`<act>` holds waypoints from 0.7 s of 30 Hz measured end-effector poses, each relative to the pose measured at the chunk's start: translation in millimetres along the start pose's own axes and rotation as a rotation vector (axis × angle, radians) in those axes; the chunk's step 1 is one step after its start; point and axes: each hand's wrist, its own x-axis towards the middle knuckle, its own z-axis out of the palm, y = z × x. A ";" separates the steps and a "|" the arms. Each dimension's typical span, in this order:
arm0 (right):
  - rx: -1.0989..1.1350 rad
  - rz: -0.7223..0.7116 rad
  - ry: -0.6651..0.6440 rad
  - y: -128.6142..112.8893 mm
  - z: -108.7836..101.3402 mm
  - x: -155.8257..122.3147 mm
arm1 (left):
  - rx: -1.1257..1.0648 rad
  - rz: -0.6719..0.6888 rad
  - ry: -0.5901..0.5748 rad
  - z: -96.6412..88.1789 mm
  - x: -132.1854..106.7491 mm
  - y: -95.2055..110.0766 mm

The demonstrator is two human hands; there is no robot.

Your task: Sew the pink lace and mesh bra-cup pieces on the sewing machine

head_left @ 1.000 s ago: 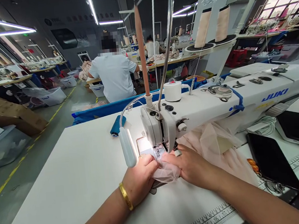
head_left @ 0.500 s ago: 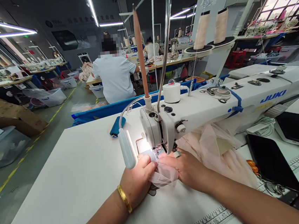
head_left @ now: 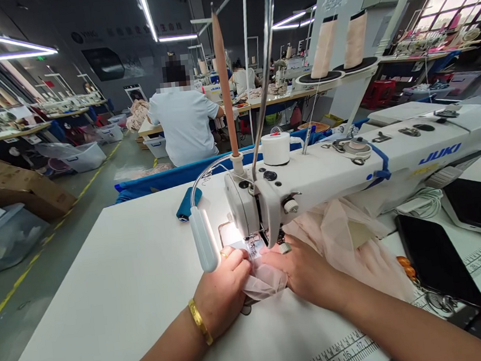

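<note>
Pale pink sheer fabric [head_left: 264,282] lies at the needle area of a white sewing machine [head_left: 328,163], and more of it is bunched under the machine's arm. My left hand [head_left: 225,284], with a gold bracelet at the wrist, is closed on the fabric's left edge, fingers curled beside the presser foot [head_left: 254,244]. On the other side, my right hand [head_left: 302,271] grips the fabric, its fingertips close to the foot and partly hidden by the machine head. A lit lamp [head_left: 204,239] shines on the spot from the left.
A teal thread spool [head_left: 189,203] lies behind the lamp. At right are a black phone [head_left: 437,261], a coiled white cable [head_left: 428,205] and a keyring with an orange charm [head_left: 406,268]. Printed rulers [head_left: 338,355] run along the front. A person [head_left: 184,120] sits ahead, back turned.
The fingers of my left hand have curled in slightly at the foot. My right hand has hardly moved, and the fabric between the hands has shifted a little.
</note>
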 end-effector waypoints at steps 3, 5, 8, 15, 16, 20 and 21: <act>0.054 0.027 0.021 -1.1 -0.1 0.9 | -0.081 -0.022 -0.014 1.3 0.3 -2.6; 0.078 0.039 -0.003 -0.4 -1.0 1.1 | -0.103 -0.020 -0.030 3.2 0.2 -3.7; 0.132 0.060 -0.051 0.6 -4.5 1.4 | -0.154 -0.016 -0.049 3.7 -0.9 -3.0; 0.723 0.380 -0.168 -3.0 -18.6 4.0 | -0.925 -0.513 -0.222 -20.3 7.0 14.8; 0.809 0.433 -0.173 -3.3 -19.1 4.1 | -1.066 -0.598 -0.279 -24.1 9.2 17.6; 0.916 0.519 -0.176 -3.4 -17.9 3.4 | -1.376 -0.764 -0.372 -29.6 13.1 23.0; 0.890 0.529 -0.165 -3.4 -17.6 3.1 | -1.399 -0.766 -0.366 -28.7 12.8 23.0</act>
